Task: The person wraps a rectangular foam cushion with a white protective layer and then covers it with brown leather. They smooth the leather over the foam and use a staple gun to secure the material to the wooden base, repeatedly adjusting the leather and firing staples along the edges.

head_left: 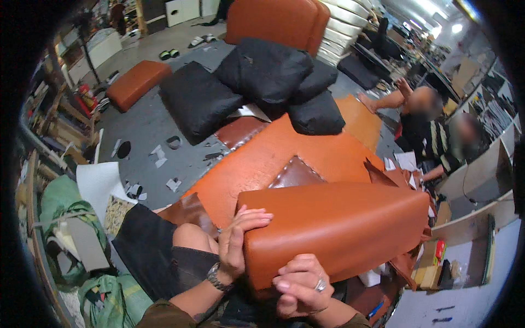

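Observation:
A brown leather-covered cushion (339,218), a long padded block, lies across in front of me on its side. My left hand (240,240) rests on its left end, fingers stretched out over the top corner and the palm against the end face. A watch is on that wrist. My right hand (303,287), with a ring on one finger, is closed in front of the cushion's near lower side. Its fingers are curled toward the thumb, and whatever they hold, if anything, is hidden. The cushion's underside is out of sight.
Orange leather sheets (257,158) cover the floor beyond the cushion. Several black stuffed cushions (268,71) are piled behind them. A smaller brown cushion (139,85) lies far left. Two people (432,131) sit at the right. Green sacks (68,202) stand at the left; a white-topped bench (454,300) is near right.

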`<state>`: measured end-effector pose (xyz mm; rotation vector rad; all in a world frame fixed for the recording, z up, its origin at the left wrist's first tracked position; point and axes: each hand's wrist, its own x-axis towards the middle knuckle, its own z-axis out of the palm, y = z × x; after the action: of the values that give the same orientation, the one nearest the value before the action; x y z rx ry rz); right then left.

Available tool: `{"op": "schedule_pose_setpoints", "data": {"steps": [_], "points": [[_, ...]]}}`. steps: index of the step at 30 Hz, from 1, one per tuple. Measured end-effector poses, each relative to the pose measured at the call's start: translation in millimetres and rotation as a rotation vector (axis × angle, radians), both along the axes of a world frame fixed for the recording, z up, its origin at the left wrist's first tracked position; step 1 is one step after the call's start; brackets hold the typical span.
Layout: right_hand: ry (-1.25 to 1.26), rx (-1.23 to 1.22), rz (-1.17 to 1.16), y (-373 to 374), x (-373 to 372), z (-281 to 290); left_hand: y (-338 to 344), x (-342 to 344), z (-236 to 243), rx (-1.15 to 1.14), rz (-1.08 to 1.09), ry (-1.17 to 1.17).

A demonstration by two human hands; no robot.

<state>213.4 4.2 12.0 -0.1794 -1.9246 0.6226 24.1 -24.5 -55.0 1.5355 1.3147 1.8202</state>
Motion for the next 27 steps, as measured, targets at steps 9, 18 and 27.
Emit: {"op": "schedule_pose_setpoints", "data": {"steps": [9, 18, 27], "points": [[0.265, -0.259, -0.237, 48, -21, 29, 49, 10, 47, -0.049, -0.101, -0.201], [0.338, -0.219, -0.174, 86, -89, 28, 105, -65, 42, -0.119, -0.009, -0.268], [0.138, -1.087, -0.11, 48, -92, -42, 150, -96, 50, -0.168, -0.158, -0.568]]}}
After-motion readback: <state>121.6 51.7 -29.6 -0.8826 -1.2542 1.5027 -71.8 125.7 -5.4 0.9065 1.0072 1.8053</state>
